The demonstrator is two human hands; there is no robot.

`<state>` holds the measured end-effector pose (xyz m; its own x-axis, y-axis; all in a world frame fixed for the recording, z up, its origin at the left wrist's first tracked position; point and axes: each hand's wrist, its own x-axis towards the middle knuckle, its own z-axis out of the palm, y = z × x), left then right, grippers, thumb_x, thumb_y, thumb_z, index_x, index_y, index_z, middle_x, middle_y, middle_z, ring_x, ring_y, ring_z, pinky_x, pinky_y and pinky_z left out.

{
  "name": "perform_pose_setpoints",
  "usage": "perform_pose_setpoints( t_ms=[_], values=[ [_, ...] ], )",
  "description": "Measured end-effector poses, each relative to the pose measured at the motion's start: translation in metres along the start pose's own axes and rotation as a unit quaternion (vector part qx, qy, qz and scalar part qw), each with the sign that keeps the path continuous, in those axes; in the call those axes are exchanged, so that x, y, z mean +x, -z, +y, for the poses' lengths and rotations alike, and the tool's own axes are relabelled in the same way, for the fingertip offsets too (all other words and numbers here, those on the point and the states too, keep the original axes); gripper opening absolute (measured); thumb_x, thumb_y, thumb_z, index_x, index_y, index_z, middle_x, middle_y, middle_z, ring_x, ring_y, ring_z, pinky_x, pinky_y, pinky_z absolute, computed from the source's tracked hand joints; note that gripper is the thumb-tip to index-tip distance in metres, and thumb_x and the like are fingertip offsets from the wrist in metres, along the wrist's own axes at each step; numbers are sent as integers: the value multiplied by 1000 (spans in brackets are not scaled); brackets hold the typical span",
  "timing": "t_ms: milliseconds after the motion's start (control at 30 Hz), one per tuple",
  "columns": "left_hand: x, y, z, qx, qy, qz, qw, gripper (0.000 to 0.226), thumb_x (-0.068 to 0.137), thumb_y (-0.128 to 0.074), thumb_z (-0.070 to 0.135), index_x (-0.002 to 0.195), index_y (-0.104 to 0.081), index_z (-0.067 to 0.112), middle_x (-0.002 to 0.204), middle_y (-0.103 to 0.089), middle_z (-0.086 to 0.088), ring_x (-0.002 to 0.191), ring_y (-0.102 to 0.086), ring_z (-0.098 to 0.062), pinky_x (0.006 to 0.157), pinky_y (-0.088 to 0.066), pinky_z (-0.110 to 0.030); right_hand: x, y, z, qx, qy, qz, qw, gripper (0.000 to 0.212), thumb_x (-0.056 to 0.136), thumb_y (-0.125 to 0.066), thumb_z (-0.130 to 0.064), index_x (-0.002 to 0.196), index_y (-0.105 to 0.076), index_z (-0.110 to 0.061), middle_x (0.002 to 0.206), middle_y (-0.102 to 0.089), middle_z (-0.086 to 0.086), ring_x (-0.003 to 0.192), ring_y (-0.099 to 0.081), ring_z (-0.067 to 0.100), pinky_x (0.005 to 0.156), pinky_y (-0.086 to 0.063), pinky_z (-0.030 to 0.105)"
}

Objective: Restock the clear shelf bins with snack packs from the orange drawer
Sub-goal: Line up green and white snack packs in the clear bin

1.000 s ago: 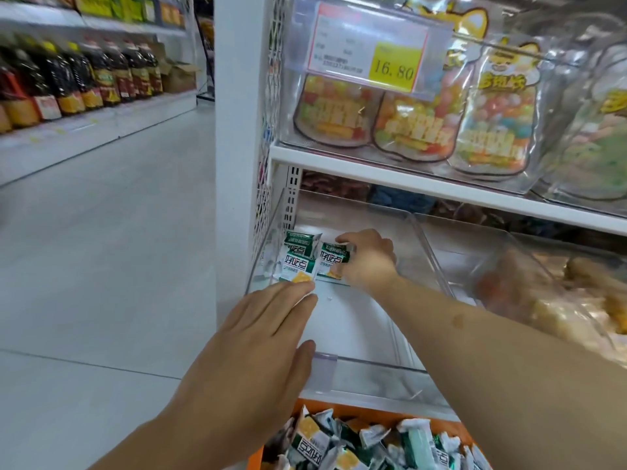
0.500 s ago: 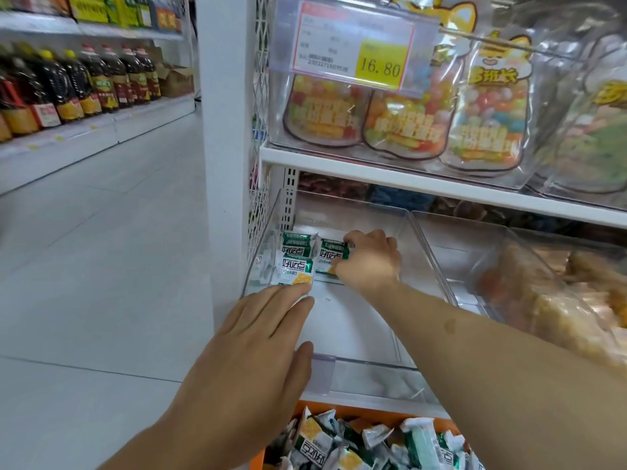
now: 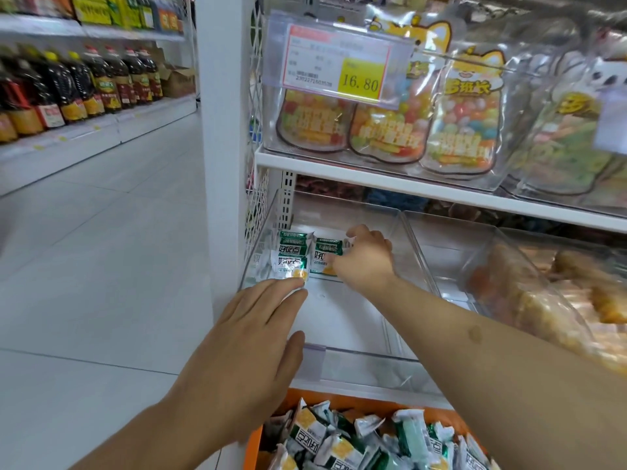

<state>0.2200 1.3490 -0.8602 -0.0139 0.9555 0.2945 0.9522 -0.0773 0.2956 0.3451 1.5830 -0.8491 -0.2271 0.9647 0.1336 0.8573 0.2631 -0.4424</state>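
A clear shelf bin sits on the lower shelf. At its back left stand green and white snack packs. My right hand reaches deep into the bin and pinches another snack pack next to them. My left hand lies flat with straight fingers, its fingertips touching the front of the left packs. Below, the orange drawer holds several loose packs of the same kind.
A second clear bin to the right holds bagged golden snacks. The shelf above carries candy bags behind a price tag. A white upright post stands left of the bin. Oil bottles line the far aisle shelf.
My right hand has shifted its pack slightly beside the standing ones. My left hand stays flat against the left packs. The camera view moved a little.
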Motion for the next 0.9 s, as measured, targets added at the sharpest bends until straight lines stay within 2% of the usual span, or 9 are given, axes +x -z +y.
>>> perform_pose_setpoints(
  t_ms=[67,167,267,400,533,667,733,800,900],
  values=[
    [-1,4,6,-34,11,7,999,64,104,-18,54,162,-30,31,165,-23,20,153,-13,0,122,-8,-22,-17,15,-2,48,29,-11,998,63,88,-79,-46,138,-55,-17,130,-58,5,120,-54,26,97,-54,39],
    [-2,13,23,-86,39,23,995,56,107,-33,48,161,-29,33,162,-25,22,149,-17,2,116,-9,-15,-56,44,-4,142,70,-33,987,53,90,-80,-44,133,-61,-19,124,-63,-3,112,-61,17,93,-52,32],
    [-5,21,44,-107,44,21,993,54,108,-42,45,160,-34,31,161,-30,18,148,-21,-3,114,-15,-18,-103,73,7,236,89,-49,967,41,88,-83,-40,122,-65,-25,116,-66,-9,108,-63,9,96,-54,30],
    [-17,22,79,-141,49,-7,989,52,105,-52,45,153,-44,27,156,-39,13,145,-27,-5,117,-26,-26,-164,108,39,290,113,-77,947,27,92,-81,-29,113,-66,-22,111,-68,-6,96,-68,7,83,-58,26],
    [-39,4,114,-167,66,-73,981,49,100,-57,51,144,-50,30,145,-46,13,132,-45,-7,109,-43,-35,-217,116,88,311,77,-108,941,19,91,-81,-22,105,-68,-20,102,-71,0,86,-69,13,76,-56,26],
    [-61,-32,130,-151,74,-169,971,50,101,-58,53,144,-50,30,138,-44,18,114,-53,-4,102,-47,-28,-261,94,151,250,3,-165,954,17,93,-79,-25,104,-66,-23,102,-69,2,89,-67,18,80,-56,28],
    [-67,-54,130,-144,87,-203,965,51,100,-59,53,144,-51,28,143,-45,13,119,-54,-5,103,-46,-28,-278,78,179,222,-41,-210,951,19,94,-78,-25,106,-64,-21,106,-67,9,90,-67,22,77,-54,26],
    [-72,-79,126,-138,107,-238,955,51,100,-60,51,144,-52,28,149,-44,10,127,-52,-9,107,-45,-31,-289,57,203,174,-66,-268,945,29,94,-79,-31,112,-61,-19,114,-65,7,101,-68,28,82,-56,36],
    [-79,-117,118,-122,123,-293,940,56,101,-64,42,152,-45,31,162,-36,6,141,-45,-16,116,-42,-38,-298,25,227,91,-58,-358,928,78,85,-84,-48,147,-47,-17,151,-49,5,134,-56,30,103,-52,41]
  ],
)
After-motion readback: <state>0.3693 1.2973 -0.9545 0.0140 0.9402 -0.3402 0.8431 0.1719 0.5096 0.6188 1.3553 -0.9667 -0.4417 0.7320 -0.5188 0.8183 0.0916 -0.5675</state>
